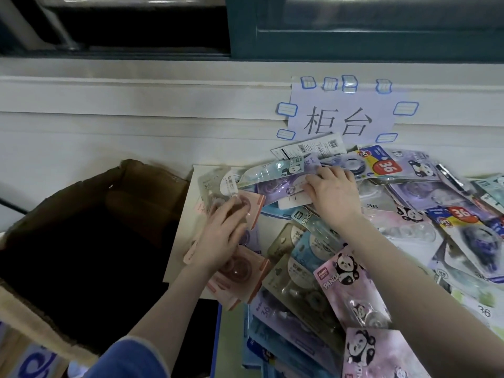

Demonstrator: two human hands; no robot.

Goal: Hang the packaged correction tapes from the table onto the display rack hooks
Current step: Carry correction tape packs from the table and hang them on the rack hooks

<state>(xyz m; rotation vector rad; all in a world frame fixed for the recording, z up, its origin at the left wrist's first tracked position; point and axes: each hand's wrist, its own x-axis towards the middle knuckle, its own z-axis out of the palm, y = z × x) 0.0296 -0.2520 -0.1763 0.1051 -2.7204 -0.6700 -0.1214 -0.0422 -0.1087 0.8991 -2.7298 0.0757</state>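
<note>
A heap of packaged correction tapes (354, 268) in pink, purple, blue and olive covers the white table (180, 241). My left hand (221, 236) lies on a pink package (251, 205) at the pile's left edge, fingers bent around it. A second pink package (240, 279) lies just under my wrist. My right hand (335, 195) reaches to the back of the pile, and its fingers press on a purple package (275, 186) with a white card. No display rack or hooks are in view.
An open brown cardboard box (81, 241) with a dark inside stands left of the table. A paper sign (341, 115) is taped to the white wall behind the pile. A dark window frame (354, 28) runs along the top.
</note>
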